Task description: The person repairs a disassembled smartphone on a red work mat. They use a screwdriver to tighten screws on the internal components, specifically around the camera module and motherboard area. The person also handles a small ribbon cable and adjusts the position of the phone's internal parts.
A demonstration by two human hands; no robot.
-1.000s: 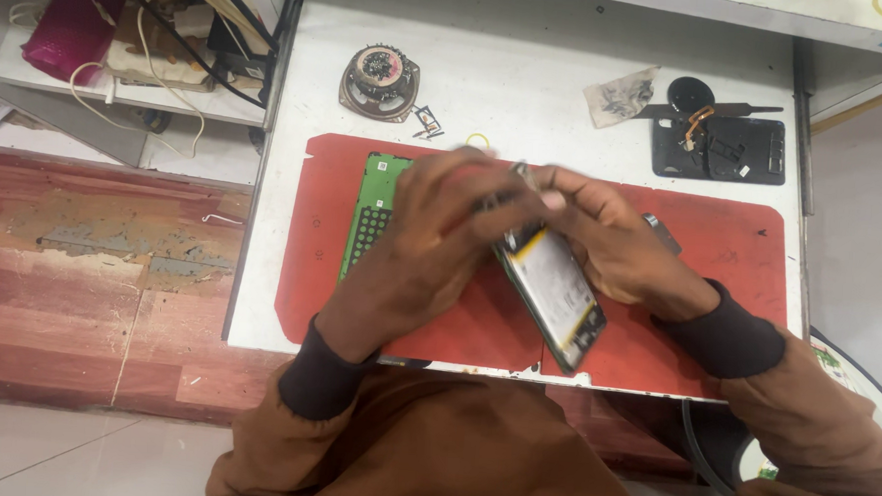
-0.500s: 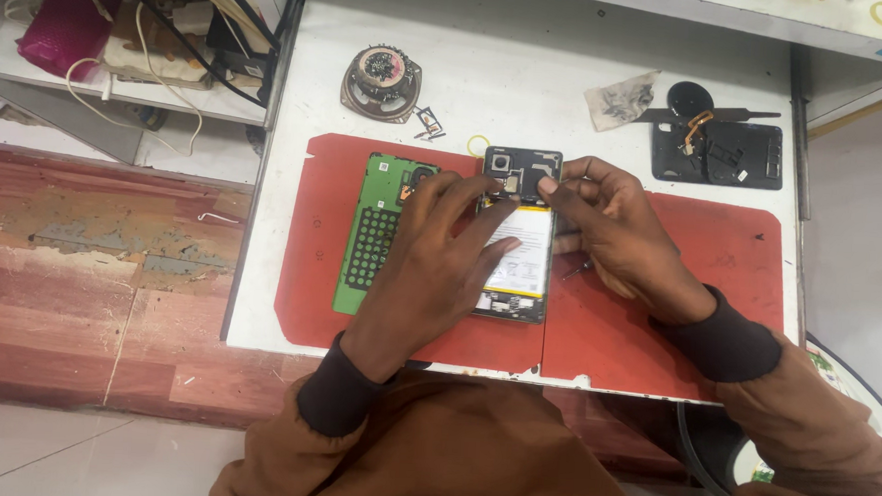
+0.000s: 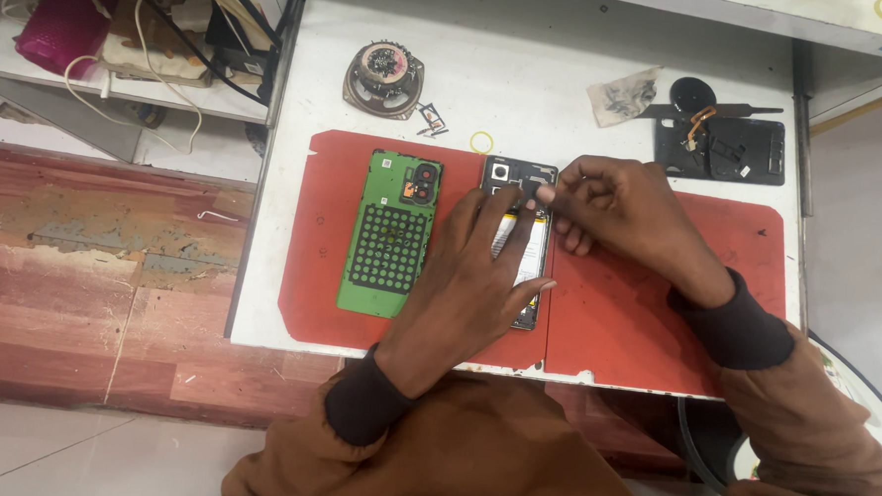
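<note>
A: Red mat [image 3: 646, 316] along the surface's near edge carries an opened phone [image 3: 520, 172], its green back cover [image 3: 390, 234] already off and lying just to its left.

B: So the case is open; the insides look still in place. And the hands?

A: The left hand [image 3: 469, 279] lies flat, fingers spread, pressing the phone down. The right hand [image 3: 616, 206] is curled, fingertips pinching at the phone's upper right edge; whether it holds anything, I cannot tell.

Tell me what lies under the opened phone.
The opened phone lies on a red work mat, held down by the left hand. Whether anything sits beneath it is covered.
</note>
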